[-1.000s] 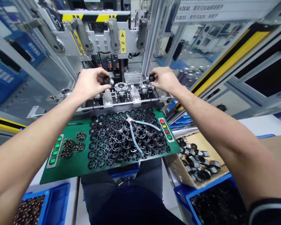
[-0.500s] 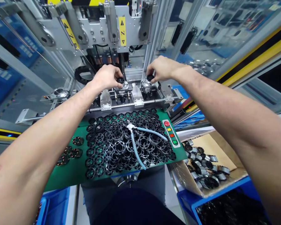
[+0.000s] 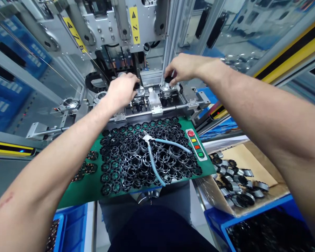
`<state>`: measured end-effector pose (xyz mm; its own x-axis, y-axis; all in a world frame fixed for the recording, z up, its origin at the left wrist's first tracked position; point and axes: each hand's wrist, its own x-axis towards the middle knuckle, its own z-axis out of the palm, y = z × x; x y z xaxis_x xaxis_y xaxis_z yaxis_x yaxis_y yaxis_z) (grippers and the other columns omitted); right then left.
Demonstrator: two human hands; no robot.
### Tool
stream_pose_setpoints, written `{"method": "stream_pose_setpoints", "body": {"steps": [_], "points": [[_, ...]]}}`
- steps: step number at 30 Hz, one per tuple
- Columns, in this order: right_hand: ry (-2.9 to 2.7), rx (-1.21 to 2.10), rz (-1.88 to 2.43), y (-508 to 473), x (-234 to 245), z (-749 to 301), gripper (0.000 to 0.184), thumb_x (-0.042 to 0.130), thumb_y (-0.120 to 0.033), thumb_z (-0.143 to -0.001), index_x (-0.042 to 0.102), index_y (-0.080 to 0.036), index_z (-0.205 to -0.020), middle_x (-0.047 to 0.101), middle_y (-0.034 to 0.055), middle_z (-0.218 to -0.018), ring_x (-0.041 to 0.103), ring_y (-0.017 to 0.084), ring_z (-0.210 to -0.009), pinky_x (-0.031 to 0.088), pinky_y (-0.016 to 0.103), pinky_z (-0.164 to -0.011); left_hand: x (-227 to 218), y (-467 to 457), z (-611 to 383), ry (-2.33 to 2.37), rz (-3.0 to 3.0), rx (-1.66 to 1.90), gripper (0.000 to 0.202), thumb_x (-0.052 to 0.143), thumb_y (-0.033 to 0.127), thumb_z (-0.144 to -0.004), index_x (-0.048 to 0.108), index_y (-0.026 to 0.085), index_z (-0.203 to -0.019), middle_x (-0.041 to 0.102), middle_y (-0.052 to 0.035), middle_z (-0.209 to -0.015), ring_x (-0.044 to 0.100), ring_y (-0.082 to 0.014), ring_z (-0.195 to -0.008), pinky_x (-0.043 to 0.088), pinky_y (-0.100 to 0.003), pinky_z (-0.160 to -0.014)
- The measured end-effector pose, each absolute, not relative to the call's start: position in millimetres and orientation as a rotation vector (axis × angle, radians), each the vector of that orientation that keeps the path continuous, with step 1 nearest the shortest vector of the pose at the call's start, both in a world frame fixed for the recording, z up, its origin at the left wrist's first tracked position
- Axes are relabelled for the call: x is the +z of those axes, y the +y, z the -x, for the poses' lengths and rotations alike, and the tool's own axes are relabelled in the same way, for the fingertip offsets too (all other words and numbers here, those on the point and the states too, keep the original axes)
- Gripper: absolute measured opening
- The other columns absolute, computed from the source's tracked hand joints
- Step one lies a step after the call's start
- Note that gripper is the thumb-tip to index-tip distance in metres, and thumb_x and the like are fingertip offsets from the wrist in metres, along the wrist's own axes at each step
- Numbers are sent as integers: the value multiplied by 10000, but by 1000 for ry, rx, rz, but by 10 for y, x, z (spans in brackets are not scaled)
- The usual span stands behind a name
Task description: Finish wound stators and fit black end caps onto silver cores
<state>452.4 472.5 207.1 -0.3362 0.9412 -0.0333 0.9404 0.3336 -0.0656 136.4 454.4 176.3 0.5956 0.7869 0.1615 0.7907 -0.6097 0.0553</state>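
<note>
Left hand and right hand are working at a machine.
In the head view, the left grip is pinching a half-hidden black ring at one metal holder; the right grip is pinching another black ring atop a second holder.

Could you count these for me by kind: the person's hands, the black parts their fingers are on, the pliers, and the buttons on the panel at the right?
Hands, left hand and right hand: 2
Black parts at the hands: 2
Pliers: 1
Buttons: 4
Total: 9
</note>
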Motion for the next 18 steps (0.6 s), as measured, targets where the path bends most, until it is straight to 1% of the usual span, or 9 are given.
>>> {"method": "stream_pose_setpoints", "body": {"steps": [1,2,4,6,8,11,13,16,18], "points": [[-2514,98,1797,4632,1960,-4510,343,800,-386,-1034,868,-50,-1052,899,155,-1354,833,347,-1393,597,493,-1274,1695,4454,-1363,-1369,2766,-281,597,703,232,-1092,669,125,-1678,686,-195,-1706,644,-404,-1588,543,-616,-1351],[-2476,90,1773,4523,1831,-4496,385,880,-286,-983,864,-51,-1287,842,195,-1510,760,417,-1512,548,573,-1358,1616,4380,-1361,-1366,2766,-289,665,694,224,-1087,608,141,-1742,612,-196,-1797,600,-420,-1636,536,-641,-1363],[-2419,112,1679,4294,1564,-4472,815,863,-241,-963,627,-35,-1715,558,260,-1844,513,509,-1738,401,688,-1470,1448,4292,-1354,-1380,2794,-302,781,675,237,-1080,484,116,-1827,476,-200,-1908,503,-436,-1721,492,-663,-1405],[-2371,125,1637,4103,1356,-4446,1030,755,-292,-1001,319,-20,-1895,246,256,-1999,279,537,-1845,279,760,-1500,1309,4275,-1339,-1390,2836,-337,838,673,259,-1062,436,74,-1844,409,-210,-1943,407,-432,-1787,409,-651,-1467],[-2353,143,1680,3988,1259,-4408,1084,675,-314,-1007,185,-22,-1928,102,241,-2029,190,547,-1865,235,796,-1493,1236,4288,-1321,-1379,2871,-371,851,684,304,-1052,446,60,-1831,413,-217,-1940,352,-424,-1821,332,-631,-1507],[-2346,188,1760,3942,1302,-4336,1106,653,-299,-977,165,-12,-1927,67,248,-2029,197,566,-1858,253,812,-1472,1238,4284,-1303,-1390,2839,-461,951,714,417,-1057,364,43,-1858,300,-252,-1978,259,-456,-1856,293,-667,-1510],[-2345,200,1776,3961,1403,-4305,1107,661,-282,-961,185,0,-1920,81,260,-2023,231,580,-1843,289,828,-1448,1266,4253,-1303,-1423,2815,-538,957,727,450,-1056,371,54,-1852,283,-264,-1980,270,-474,-1848,312,-691,-1493],[-2369,233,1761,4062,1626,-4299,985,679,-276,-979,361,41,-1855,289,311,-1965,408,554,-1779,391,767,-1427,1279,4202,-1316,-1441,2820,-581,802,743,405,-1041,537,90,-1749,484,-258,-1887,472,-459,-1747,395,-669,-1455],[-2399,254,1704,4198,1832,-4304,863,694,-304,-1022,494,28,-1793,470,309,-1884,527,504,-1716,435,697,-1425,1265,4187,-1328,-1442,2804,-610,792,756,390,-1037,545,82,-1735,543,-264,-1842,539,-448,-1694,437,-644,-1433]]}}
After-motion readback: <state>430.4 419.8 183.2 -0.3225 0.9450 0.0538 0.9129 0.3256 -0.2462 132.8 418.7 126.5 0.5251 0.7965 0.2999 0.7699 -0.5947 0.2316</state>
